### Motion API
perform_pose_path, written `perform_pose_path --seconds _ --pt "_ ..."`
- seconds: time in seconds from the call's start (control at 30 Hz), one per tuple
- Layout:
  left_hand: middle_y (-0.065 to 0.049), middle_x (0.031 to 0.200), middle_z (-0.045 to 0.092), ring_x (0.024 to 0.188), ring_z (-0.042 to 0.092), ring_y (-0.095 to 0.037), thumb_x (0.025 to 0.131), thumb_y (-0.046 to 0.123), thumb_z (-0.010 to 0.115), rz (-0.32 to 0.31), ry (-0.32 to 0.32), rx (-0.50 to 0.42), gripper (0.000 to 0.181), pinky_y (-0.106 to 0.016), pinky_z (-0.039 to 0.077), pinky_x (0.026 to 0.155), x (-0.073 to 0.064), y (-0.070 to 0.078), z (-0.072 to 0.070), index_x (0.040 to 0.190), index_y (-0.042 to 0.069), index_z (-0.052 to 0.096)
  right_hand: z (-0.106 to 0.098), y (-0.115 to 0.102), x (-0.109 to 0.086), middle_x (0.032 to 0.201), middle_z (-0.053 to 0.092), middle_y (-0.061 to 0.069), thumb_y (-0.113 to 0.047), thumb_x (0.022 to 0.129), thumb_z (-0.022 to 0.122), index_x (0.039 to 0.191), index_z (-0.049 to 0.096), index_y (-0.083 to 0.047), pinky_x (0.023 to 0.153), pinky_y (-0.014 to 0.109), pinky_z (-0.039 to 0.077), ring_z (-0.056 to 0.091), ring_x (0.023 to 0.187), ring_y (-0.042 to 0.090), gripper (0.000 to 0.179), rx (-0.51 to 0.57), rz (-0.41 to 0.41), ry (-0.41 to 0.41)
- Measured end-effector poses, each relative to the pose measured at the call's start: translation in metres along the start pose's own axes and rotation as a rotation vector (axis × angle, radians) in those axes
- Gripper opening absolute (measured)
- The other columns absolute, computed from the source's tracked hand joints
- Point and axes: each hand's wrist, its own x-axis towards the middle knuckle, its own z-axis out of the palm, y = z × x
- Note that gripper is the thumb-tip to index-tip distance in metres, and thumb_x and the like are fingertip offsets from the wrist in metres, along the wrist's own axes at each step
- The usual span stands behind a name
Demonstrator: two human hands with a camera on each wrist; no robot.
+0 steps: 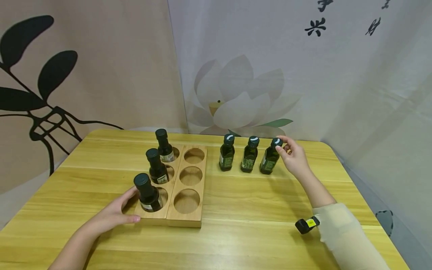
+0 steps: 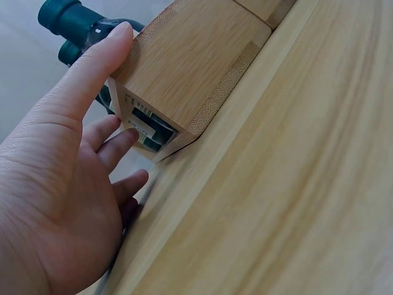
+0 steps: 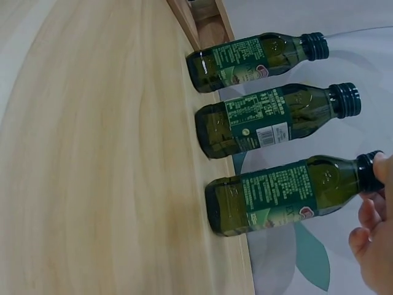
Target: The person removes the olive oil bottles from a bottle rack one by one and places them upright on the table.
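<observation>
My right hand [image 1: 294, 157] pinches the black cap of the rightmost green glass bottle [image 1: 269, 162], which stands upright on the table. Two like bottles stand to its left, a middle bottle [image 1: 249, 159] and a left bottle [image 1: 226, 155]. At the left is a two-part wooden rack [image 1: 183, 222] with round holes. Its left row holds a near dark bottle [image 1: 148, 198], a middle one [image 1: 156, 168] and a far one [image 1: 164, 148]. My left hand [image 1: 111, 215] rests at the rack's near left corner, thumb [image 2: 120, 40] against the edge and fingers loosely spread beside it.
All stands on a yellow wooden table [image 1: 249, 232]. Behind it hangs a pale cloth backdrop [image 1: 141, 75] with printed leaves, a lotus and characters. A small black device [image 1: 306, 225] sits at the right wrist by the sleeve [image 1: 344, 232].
</observation>
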Motion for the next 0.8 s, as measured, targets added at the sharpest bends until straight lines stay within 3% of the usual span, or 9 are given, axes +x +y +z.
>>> perform_pose_path --seconds 0.17,0.27,0.33,0.6,0.8 --pt "-0.038 0.148 0.014 0.132 0.01 -0.058 0.081 0.016 0.075 0.016 0.002 -0.019 0.095 -0.072 0.013 0.098 0.0 0.001 0.001 0.149 -0.009 0.013 -0.004 0.0 -0.002 0.104 0.059 0.015 -0.02 0.095 0.061 0.135 0.054 -0.007 0.046 0.023 0.032 0.043 0.069 0.019 0.042 -0.074 -0.044 0.007" --pt "-0.038 0.148 0.014 0.133 0.01 -0.058 0.081 0.016 0.075 0.004 0.002 -0.021 0.096 -0.072 0.013 0.098 0.0 0.001 0.001 0.149 -0.009 0.013 -0.007 -0.002 -0.001 0.122 0.059 0.013 -0.02 0.094 0.064 0.138 0.052 -0.007 0.05 0.024 0.032 0.044 0.076 0.017 0.048 -0.098 -0.097 0.05" --pt "-0.038 0.148 0.014 0.133 0.01 -0.058 0.081 0.016 0.075 0.003 0.002 -0.02 0.096 -0.072 0.013 0.098 0.0 0.001 0.001 0.149 -0.009 0.012 -0.008 -0.007 0.0 0.126 0.059 0.01 -0.02 0.093 0.065 0.138 0.052 -0.008 0.052 0.024 0.031 0.044 0.077 0.015 0.049 -0.096 -0.124 0.093" --pt "-0.038 0.148 0.014 0.132 0.01 -0.059 0.081 0.019 0.076 0.024 0.003 -0.026 0.096 -0.073 0.013 0.098 0.0 0.0 0.001 0.149 -0.008 0.013 0.003 -0.044 -0.005 0.119 0.064 0.008 -0.007 0.087 0.07 0.129 0.06 -0.008 0.053 0.022 0.031 0.045 0.074 0.011 0.043 0.045 -0.257 0.214" --pt "-0.037 0.149 0.014 0.133 0.01 -0.058 0.081 0.017 0.076 0.035 0.0 -0.039 0.095 -0.073 0.012 0.098 0.0 0.0 0.001 0.149 -0.007 0.013 0.022 -0.091 -0.019 0.11 0.064 0.019 0.007 0.083 0.07 0.122 0.061 0.004 0.051 0.022 0.03 0.042 0.065 0.012 0.041 0.172 -0.334 0.18"
